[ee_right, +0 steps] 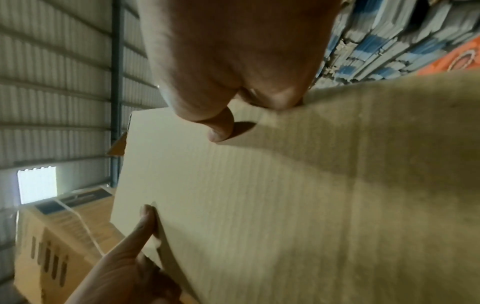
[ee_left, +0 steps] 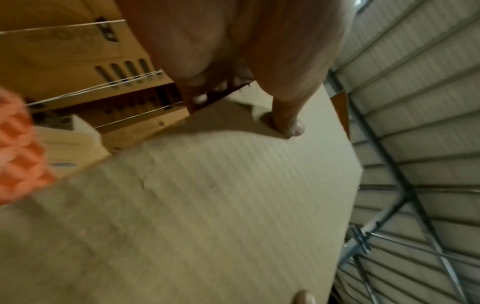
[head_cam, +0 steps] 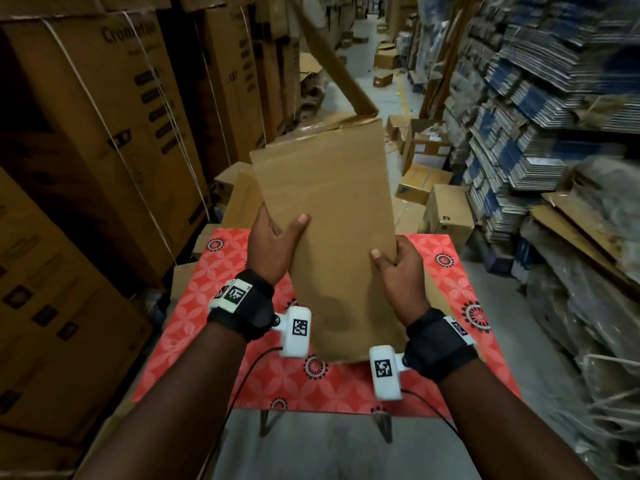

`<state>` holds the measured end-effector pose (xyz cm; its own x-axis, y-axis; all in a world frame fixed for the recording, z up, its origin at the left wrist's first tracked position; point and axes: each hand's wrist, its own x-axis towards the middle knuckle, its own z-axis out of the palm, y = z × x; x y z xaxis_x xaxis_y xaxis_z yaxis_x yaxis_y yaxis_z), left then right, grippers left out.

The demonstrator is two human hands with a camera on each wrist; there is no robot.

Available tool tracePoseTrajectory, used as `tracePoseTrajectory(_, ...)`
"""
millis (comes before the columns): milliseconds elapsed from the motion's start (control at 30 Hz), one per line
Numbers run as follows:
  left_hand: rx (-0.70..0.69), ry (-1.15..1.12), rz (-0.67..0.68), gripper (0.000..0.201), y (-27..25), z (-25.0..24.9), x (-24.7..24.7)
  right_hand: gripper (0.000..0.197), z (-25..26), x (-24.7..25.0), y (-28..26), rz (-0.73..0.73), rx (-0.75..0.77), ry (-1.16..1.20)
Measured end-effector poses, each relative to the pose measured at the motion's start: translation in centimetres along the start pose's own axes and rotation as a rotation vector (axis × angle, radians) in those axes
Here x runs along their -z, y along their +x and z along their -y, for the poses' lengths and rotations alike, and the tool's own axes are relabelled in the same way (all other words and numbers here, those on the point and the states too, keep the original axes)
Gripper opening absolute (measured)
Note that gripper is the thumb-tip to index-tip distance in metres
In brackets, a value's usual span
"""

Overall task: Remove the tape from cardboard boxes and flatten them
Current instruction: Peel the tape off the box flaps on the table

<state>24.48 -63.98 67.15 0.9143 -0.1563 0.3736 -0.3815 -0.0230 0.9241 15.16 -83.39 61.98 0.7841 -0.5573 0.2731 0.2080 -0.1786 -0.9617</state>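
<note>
A flattened brown cardboard box [head_cam: 329,216] is held upright and tilted above the red patterned table [head_cam: 194,327]. My left hand [head_cam: 273,240] grips its left edge, thumb on the front face and fingers behind. My right hand [head_cam: 398,265] grips the right edge the same way, lower down. In the left wrist view my left thumb [ee_left: 291,121] presses on the cardboard box [ee_left: 221,195]. In the right wrist view my right thumb [ee_right: 221,127] lies on the cardboard box [ee_right: 285,195], and my left hand's fingers [ee_right: 137,234] clasp the opposite edge. A strip of shiny tape shows at the top edge [head_cam: 332,128].
Tall strapped cartons [head_cam: 114,133] line the left side. Stacks of flattened blue and white cartons [head_cam: 540,109] fill the right. Loose boxes [head_cam: 446,216] lie on the floor beyond the table. A long cardboard flap [head_cam: 339,64] sticks up behind the held box.
</note>
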Motion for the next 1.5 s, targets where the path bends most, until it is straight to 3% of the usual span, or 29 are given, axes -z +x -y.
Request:
tracePoseTrajectory(133,-0.139,0.189,0.035,0.053,1.4,-3.4,-0.2,0.024,0.7,-1.7,0.4,-0.038,-0.085,0.219)
tracePoseTrajectory(267,-0.214,0.232,0.135,0.064,2.1,-5.5,-0.2,0.026,0.5,-2.9,0.4,-0.034,-0.162,0.421)
tracePoseTrajectory(367,-0.269,0.348,0.257,0.080,2.4,-6.2,-0.7,0.028,-0.2,-2.9,0.4,-0.039,-0.235,0.567)
tracePoseTrajectory(500,-0.276,0.450,0.462,0.093,2.3,-6.7,-3.0,0.010,-1.8,-2.6,-1.1,-0.058,-0.364,0.758)
tracePoseTrajectory(533,-0.280,0.481,0.509,0.095,2.3,-6.8,-3.8,0.023,-2.5,-2.7,-1.6,-0.074,-0.400,0.803)
tracePoseTrajectory(600,-0.313,0.559,0.609,0.094,2.0,-6.9,-5.6,0.067,-3.7,-2.8,-2.6,-0.120,-0.455,0.863)
tracePoseTrajectory(633,-0.338,0.590,0.659,0.092,1.8,-6.8,-6.5,0.077,-4.2,-2.7,-3.1,-0.131,-0.462,0.896)
tracePoseTrajectory(667,-0.362,0.611,0.710,0.090,1.5,-6.8,-7.5,0.078,-4.2,-2.5,-3.6,-0.146,-0.487,0.905)
tracePoseTrajectory(767,-0.398,0.671,0.854,0.084,0.3,-6.6,-10.4,0.052,-4.4,-1.6,-5.2,-0.114,-0.522,0.972)
tracePoseTrajectory(867,-0.417,0.843,0.914,0.082,-0.8,-5.8,-12.4,0.049,-6.1,-0.8,-6.4,-0.153,-0.575,1.060)
tracePoseTrajectory(933,-0.425,0.971,0.913,0.081,-1.2,-4.9,-12.8,0.056,-6.9,-0.5,-7.1,-0.168,-0.618,1.074)
tracePoseTrajectory(1033,-0.415,1.107,0.925,0.074,-1.9,-3.9,-13.1,0.086,-9.2,-0.3,-8.1,-0.196,-0.740,1.071)
tracePoseTrajectory(1067,-0.411,1.140,0.929,0.071,-2.1,-3.4,-13.2,0.086,-10.0,-0.4,-8.4,-0.199,-0.800,1.062)
tracePoseTrajectory(1133,-0.363,1.180,0.926,0.068,-2.3,-1.7,-13.0,0.070,-10.0,-0.8,-9.3,-0.170,-0.907,1.029)
tracePoseTrajectory(1233,-0.185,1.177,0.944,0.071,-2.7,1.7,-11.1,0.048,-10.2,-1.6,-10.9,-0.132,-0.985,0.988)
tracePoseTrajectory(1333,-0.131,1.134,0.949,0.070,-4.5,4.6,-9.0,0.046,-12.2,-2.3,-12.2,-0.102,-1.046,0.891)
tracePoseTrajectory(1500,-0.102,1.082,1.002,0.081,-6.7,8.6,-7.1,0.036,-14.3,-2.6,-13.2,-0.175,-1.135,0.700)
